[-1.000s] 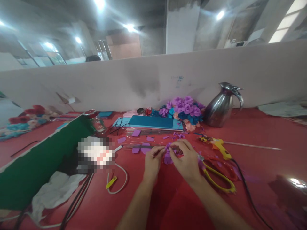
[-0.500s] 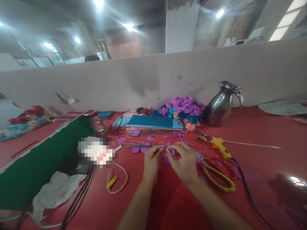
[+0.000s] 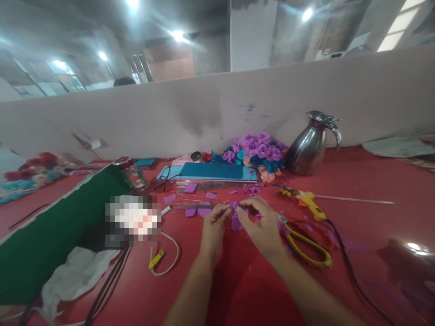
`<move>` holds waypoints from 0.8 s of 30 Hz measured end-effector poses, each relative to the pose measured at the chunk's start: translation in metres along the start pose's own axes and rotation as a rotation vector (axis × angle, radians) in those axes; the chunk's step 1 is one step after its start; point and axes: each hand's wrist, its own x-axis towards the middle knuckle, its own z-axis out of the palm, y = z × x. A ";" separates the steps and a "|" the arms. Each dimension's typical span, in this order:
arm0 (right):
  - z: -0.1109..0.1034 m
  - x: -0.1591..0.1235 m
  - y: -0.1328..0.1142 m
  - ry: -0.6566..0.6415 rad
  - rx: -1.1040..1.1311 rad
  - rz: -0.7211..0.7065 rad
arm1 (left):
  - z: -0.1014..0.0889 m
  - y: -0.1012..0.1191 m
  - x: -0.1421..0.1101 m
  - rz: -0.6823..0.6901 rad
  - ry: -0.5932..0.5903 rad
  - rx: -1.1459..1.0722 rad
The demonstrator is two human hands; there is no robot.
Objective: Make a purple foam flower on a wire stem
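A small purple paper flower (image 3: 234, 205) is between my two hands, above the red table. My left hand (image 3: 215, 226) is closed, thumb and fingers pinched at the flower's left side. From the right, my right hand (image 3: 262, 225) pinches at the flower's petals with thumb and forefinger. Just beneath the flower lies a purple paper piece (image 3: 237, 222). Scissors with yellow handles (image 3: 311, 254) rest right of my right hand, their blades partly hidden by it. Loose purple paper petals (image 3: 204, 208) lie beyond my left hand.
A yellow glue gun (image 3: 311, 206) with a black cord lies at right. Behind are a steel jug (image 3: 307, 149), finished purple flowers (image 3: 261, 147) and blue paper sheets (image 3: 212, 170). Left stand a glass jar (image 3: 136, 175) and a green board (image 3: 64, 226); a white cable (image 3: 177, 253) loops nearby.
The view has shifted slightly, so things sit a little further left and higher. My fingers have shifted a little around the flower, which now shows more plainly between them.
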 end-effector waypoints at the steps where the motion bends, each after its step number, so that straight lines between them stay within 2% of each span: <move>1: 0.000 0.000 0.000 -0.002 0.000 0.009 | 0.000 0.000 0.000 0.012 0.002 0.016; 8: 0.001 0.001 0.004 -0.003 0.021 0.090 | -0.003 0.000 0.001 0.039 0.034 0.084; 15: 0.009 -0.002 0.011 -0.070 0.268 0.328 | -0.005 -0.002 0.002 0.011 0.089 0.084; 24: 0.003 0.003 0.010 0.005 0.197 0.250 | -0.004 -0.003 0.003 -0.006 0.087 0.060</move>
